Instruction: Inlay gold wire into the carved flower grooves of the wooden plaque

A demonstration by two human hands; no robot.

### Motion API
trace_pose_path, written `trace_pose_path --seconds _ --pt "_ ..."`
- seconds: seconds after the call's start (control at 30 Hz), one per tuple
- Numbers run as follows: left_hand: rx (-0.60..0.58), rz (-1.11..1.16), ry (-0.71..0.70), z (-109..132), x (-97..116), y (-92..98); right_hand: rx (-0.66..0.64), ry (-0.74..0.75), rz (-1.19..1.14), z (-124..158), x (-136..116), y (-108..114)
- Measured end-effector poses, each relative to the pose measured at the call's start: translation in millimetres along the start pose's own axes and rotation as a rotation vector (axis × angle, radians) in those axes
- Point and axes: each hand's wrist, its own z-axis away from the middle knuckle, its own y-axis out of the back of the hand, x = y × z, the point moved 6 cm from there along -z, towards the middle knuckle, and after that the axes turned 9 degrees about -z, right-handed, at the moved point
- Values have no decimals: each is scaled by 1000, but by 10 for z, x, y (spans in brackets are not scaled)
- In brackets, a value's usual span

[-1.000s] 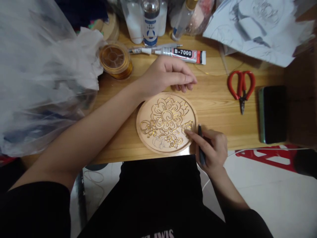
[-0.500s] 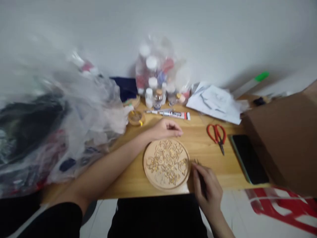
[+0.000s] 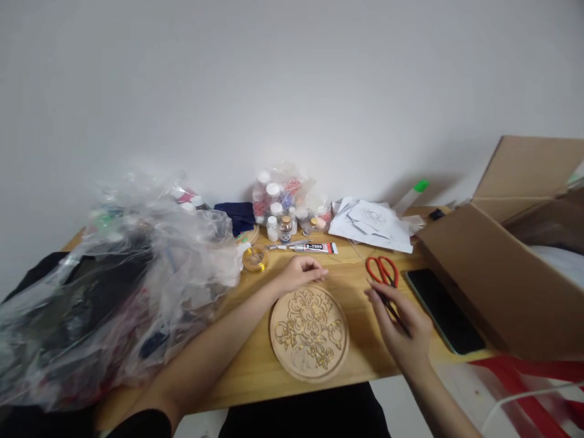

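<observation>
A round wooden plaque (image 3: 309, 331) with a floral pattern edged in gold wire lies near the table's front edge. My left hand (image 3: 302, 272) rests at its upper rim, fingers curled together; whether anything is between them is too small to tell. Right of the plaque, my right hand (image 3: 404, 316) is closed on dark tweezers (image 3: 391, 309). Just beyond that hand lie red-handled pliers (image 3: 382, 267), partly covered by it. A coil of gold wire (image 3: 255, 260) and a B-7000 glue tube (image 3: 314, 247) lie behind my left hand.
Plastic bags (image 3: 182, 261) heap up on the left. Small bottles (image 3: 285, 228) and papers (image 3: 371, 222) line the wall side. A phone (image 3: 444, 310) and an open cardboard box (image 3: 506, 286) are at the right.
My right hand has moved away from the plaque's edge, up and right toward the pliers, with the tweezers in it. My left hand stays by the plaque's upper rim. The view has tilted up.
</observation>
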Motion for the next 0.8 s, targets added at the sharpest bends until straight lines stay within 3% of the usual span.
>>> trace_pose_path --seconds 0.1,0.23,0.5,0.8 --pt "157 -234 37 59 87 150 -23 -25 -74 -341 154 -236" --pt "301 -577 75 128 221 339 -55 -31 -77 -397 414 -516" --pt "221 -1086 80 10 341 370 -133 -62 -83 -235 586 -584" --pt "178 -1332 34 -41 441 324 -91 -9 10 -240 542 -525"
